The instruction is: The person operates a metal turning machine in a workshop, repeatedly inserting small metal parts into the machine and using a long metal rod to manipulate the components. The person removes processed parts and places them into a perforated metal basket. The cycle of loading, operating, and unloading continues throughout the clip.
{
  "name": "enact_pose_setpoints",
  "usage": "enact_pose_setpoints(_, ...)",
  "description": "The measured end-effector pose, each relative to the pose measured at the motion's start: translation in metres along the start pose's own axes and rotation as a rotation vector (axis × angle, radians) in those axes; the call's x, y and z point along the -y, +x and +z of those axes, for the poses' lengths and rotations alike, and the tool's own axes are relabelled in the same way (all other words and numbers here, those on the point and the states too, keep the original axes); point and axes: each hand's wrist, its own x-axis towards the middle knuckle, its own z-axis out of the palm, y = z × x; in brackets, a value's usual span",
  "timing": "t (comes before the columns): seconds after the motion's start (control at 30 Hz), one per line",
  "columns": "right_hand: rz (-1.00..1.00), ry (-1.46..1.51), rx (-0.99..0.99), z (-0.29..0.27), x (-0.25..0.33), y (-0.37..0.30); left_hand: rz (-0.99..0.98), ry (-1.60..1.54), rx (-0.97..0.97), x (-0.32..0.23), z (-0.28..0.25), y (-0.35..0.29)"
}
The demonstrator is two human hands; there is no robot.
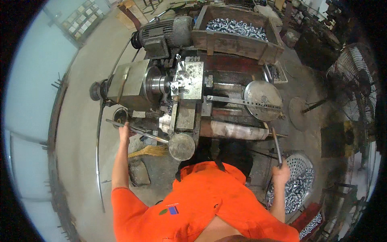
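Observation:
My left hand (125, 132) is closed round a long metal lever (151, 137), which runs to a round metal disc (181, 147) at the front of a small lathe. At the right, my right hand (281, 173) grips a metal handle bar (277, 146) that rises toward the lathe's right end. Between the hands, the lathe's spindle (159, 85) faces a tool block (189, 80) on the carriage. A bar with a row of holes (234, 101) links the block area to a large round plate (263, 100). Whether a workpiece sits in the spindle is too small to tell.
A motor (163, 36) stands behind the lathe, beside a wooden crate (238, 43) of small metal parts. A perforated basket (300, 160) holding more parts is at my right. A fan (354, 80) stands further right. A straw broom (149, 151) lies below my left hand.

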Motion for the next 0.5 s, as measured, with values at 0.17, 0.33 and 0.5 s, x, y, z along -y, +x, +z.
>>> enact_pose_setpoints(0.17,-0.097,-0.562,-0.043,-0.015,-0.066,0.112,0.043,-0.022,0.037,0.011,0.004,0.007)
enact_pose_setpoints(0.33,0.024,-0.554,-0.243,0.003,-0.056,0.190,-0.044,-0.085,0.164,-0.004,0.008,-0.005)
enact_pose_setpoints(0.5,-0.242,-0.169,-0.504,0.034,0.021,0.130,0.032,-0.200,0.068,0.058,-0.029,0.013)
